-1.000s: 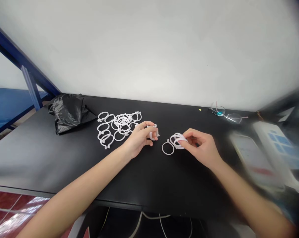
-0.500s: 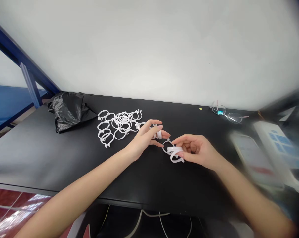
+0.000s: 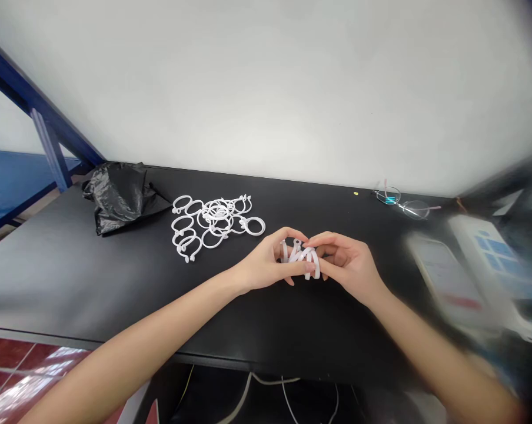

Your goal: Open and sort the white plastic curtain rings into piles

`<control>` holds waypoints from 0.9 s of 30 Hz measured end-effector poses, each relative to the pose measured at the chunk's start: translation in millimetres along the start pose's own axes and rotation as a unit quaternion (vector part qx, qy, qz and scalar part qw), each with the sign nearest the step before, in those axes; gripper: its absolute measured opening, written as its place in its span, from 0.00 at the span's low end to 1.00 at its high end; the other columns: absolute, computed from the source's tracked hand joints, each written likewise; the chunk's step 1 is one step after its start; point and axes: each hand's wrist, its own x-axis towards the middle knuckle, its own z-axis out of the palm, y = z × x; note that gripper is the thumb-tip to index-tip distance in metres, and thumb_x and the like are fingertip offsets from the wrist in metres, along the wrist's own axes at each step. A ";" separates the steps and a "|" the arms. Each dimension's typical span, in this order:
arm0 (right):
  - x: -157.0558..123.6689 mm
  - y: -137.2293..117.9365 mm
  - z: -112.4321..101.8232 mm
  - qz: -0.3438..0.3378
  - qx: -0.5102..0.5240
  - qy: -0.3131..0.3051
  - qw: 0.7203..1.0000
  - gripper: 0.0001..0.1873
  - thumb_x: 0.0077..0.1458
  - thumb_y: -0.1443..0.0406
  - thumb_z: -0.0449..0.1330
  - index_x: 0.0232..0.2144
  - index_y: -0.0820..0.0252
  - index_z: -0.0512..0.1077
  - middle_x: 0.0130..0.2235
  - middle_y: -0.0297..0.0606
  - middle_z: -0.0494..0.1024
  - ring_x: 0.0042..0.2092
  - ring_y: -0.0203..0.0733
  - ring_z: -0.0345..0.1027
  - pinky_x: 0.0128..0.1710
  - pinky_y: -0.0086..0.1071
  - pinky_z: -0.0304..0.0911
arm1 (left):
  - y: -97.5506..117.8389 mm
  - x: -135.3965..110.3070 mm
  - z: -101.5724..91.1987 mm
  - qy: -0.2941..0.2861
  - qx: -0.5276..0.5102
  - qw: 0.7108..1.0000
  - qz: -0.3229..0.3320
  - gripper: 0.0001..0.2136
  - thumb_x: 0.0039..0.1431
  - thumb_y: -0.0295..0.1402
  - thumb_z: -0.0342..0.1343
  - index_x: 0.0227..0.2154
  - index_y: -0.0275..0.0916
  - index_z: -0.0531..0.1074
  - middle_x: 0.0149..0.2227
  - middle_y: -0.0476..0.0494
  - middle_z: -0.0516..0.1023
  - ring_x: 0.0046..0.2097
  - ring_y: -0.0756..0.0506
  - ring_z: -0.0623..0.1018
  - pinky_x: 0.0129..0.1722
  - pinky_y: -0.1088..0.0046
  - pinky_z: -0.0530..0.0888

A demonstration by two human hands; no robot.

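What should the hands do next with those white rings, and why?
I think the best small move is to ease one ring off the bunch of white plastic rings. The left hand and right hand are both pinching that bunch, and its rings look crossed over each other, so taking one at a time may stop them catching. The pile of rings can wait.

A black table meets a white wall above red floor tiles.

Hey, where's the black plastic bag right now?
In the head view, the crumpled black plastic bag lies toward the far left of the black table, just left of the pile of white plastic rings.
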 end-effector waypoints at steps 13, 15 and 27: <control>-3.8 2.0 1.9 -0.052 -0.081 -0.026 0.995 0.09 0.51 0.61 0.66 0.36 0.56 0.75 0.41 0.40 0.78 0.39 0.43 0.73 0.31 0.33 0.71 | 6.7 -2.8 -6.1 0.127 -0.061 0.989 -0.035 0.13 0.59 0.39 0.59 0.44 0.41 0.69 0.33 0.46 0.79 0.37 0.47 0.79 0.28 0.77 0.77; -5.3 3.9 2.4 -0.102 -0.194 -0.050 0.974 0.09 0.51 0.61 0.66 0.36 0.54 0.76 0.42 0.38 0.78 0.42 0.44 0.71 0.36 0.36 0.70 | 6.9 -2.9 -7.3 0.145 -0.062 0.987 -0.027 0.13 0.59 0.39 0.59 0.44 0.41 0.69 0.33 0.47 0.79 0.36 0.47 0.80 0.28 0.77 0.77; -1.3 11.0 -0.7 -0.225 -0.400 -0.054 0.887 0.05 0.56 0.71 0.61 0.29 0.58 0.74 0.29 0.38 0.76 0.41 0.45 0.65 0.41 0.37 0.65 | 9.9 0.0 -9.8 0.124 -0.108 0.986 -0.024 0.18 0.59 0.35 0.61 0.51 0.42 0.69 0.49 0.40 0.79 0.50 0.43 0.79 0.36 0.78 0.79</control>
